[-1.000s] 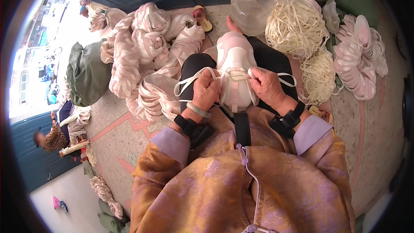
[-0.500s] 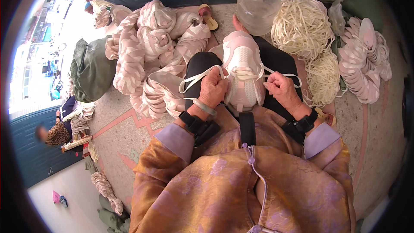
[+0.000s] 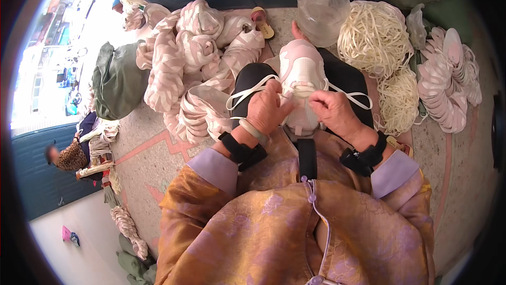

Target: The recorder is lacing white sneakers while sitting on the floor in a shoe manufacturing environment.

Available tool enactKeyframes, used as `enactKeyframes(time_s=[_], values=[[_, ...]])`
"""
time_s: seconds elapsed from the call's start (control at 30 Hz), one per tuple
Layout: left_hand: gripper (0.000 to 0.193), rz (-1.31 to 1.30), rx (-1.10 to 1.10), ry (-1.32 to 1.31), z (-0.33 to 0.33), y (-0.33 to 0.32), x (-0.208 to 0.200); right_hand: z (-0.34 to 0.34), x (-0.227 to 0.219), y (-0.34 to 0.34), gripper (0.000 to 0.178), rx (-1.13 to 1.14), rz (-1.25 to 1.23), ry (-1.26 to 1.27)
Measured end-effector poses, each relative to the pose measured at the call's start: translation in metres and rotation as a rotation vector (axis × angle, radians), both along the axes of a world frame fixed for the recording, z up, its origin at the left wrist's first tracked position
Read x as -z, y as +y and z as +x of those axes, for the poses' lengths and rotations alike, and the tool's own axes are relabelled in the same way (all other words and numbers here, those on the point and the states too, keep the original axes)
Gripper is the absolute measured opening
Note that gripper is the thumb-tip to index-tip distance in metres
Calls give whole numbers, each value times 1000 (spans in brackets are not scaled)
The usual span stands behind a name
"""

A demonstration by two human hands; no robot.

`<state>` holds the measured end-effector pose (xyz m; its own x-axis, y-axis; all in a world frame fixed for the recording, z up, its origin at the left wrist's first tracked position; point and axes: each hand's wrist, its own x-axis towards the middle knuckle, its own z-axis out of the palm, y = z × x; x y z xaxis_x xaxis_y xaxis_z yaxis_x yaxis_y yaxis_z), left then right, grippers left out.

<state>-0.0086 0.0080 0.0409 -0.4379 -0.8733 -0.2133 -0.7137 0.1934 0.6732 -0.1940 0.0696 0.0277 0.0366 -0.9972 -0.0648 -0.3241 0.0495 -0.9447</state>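
A pale pink and white shoe upper [image 3: 302,70] lies toe-away on my lap between my dark trouser legs, with a flat white shoelace [image 3: 243,94] threaded through it. The lace loops out to both sides. My left hand [image 3: 266,108] is at the upper's left edge, fingers bent around the lace and thumb pointing inward across the upper. My right hand [image 3: 337,112] is closed, its fingertips pinched over the middle of the lacing. Whatever sits between those fingertips is too small to make out. Partly covered by both hands is the heel end of the upper.
Bundled pink-and-white uppers [image 3: 197,47] lie left on the floor beside a green sack [image 3: 118,79]. Beyond my lap stands a clear jug [image 3: 322,16] with a red cap. Piled cream laces [image 3: 375,37] and more uppers [image 3: 448,79] are at right. A person [image 3: 71,156] sits far left.
My right hand has moved left, from beside the upper to over its middle. My left hand has turned, its thumb now reaching inward. The whole view has shifted slightly.
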Motion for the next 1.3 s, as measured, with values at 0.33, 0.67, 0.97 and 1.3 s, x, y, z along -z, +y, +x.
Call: enactKeyframes(time_s=[0.33, 0.67, 0.97, 1.3], values=[[24, -269, 115, -118, 7, 12, 12, 42, 18, -21, 10, -57, -146, 362], [16, -240, 125, -137, 7, 12, 16, 46, 29, -18, 11, 37, 6, 247], [11, -256, 162, -44, 10, 8, 29, 53, 35, -19, 7, 88, -27, 220], [9, -251, 93, -64, -1, -12, 24, 45, 48, -46, 8, 57, -176, 329]])
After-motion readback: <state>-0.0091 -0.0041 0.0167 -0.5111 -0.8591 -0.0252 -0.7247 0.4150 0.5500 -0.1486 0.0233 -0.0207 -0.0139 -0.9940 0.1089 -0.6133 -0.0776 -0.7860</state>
